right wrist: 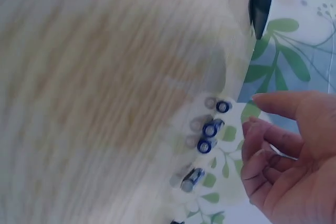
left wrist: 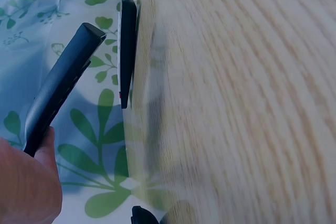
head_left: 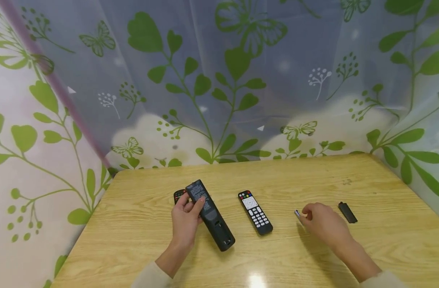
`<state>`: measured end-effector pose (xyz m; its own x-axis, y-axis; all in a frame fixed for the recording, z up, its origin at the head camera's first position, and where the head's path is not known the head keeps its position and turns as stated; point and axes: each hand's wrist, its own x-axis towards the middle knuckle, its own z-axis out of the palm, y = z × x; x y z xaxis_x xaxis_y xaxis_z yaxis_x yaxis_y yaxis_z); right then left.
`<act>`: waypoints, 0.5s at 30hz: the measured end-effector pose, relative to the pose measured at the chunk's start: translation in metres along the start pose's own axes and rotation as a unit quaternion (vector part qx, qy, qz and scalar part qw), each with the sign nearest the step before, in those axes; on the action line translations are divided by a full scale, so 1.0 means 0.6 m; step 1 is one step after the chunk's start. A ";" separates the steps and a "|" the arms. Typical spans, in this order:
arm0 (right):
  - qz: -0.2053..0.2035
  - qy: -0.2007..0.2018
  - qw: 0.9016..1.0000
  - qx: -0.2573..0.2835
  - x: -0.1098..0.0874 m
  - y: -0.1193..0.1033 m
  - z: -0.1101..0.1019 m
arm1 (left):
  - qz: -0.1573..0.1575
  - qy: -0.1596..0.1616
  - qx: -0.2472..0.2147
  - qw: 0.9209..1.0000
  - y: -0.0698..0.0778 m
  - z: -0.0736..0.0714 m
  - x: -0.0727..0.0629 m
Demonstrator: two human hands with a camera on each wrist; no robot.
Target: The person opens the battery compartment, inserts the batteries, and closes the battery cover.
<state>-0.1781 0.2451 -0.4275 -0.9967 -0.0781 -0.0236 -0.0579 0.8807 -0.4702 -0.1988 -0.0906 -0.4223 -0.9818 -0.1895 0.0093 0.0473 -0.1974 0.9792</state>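
My left hand [head_left: 185, 220] grips a black remote control [head_left: 215, 224], its labelled back facing up and tilted above the table. Its battery compartment is uncovered and shows bare metal contacts. The left wrist view catches this remote [left wrist: 65, 85] side-on. My right hand [head_left: 325, 224] hovers low on the right, fingers loosely bent. In the right wrist view several blue-and-silver batteries [right wrist: 210, 128] lie on the table just beside the fingertips, apart from them, and the right hand [right wrist: 294, 156] holds nothing visible. From the head, one battery [head_left: 297, 213] shows past the fingers; the others are hidden.
Between the hands lies a black remote with white buttons [head_left: 255, 212]. Another remote [head_left: 179, 195] is partly covered by the left hand and the held remote. A black battery cover [head_left: 347, 212] lies right of the right hand. A leaf-patterned curtain [head_left: 212, 100] borders the wooden table [head_left: 133, 240].
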 end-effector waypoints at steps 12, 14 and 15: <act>0.039 -0.033 0.999 -0.015 0.000 -0.003 0.021 | -0.003 0.001 0.005 1.000 0.004 -0.004 -0.003; 0.038 -0.034 0.999 -0.013 0.001 -0.004 0.023 | -0.006 0.003 0.003 1.000 0.005 -0.005 -0.004; 0.038 -0.032 0.999 -0.013 0.001 -0.005 0.023 | -0.009 0.003 0.002 1.000 0.005 -0.005 -0.004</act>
<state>-0.1779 0.2358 -0.4384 -0.9925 -0.0402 -0.1158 0.0153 0.8967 -0.4423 -0.1957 -0.0936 -0.4201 -0.9812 -0.1927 -0.0093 0.0295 -0.1977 0.9798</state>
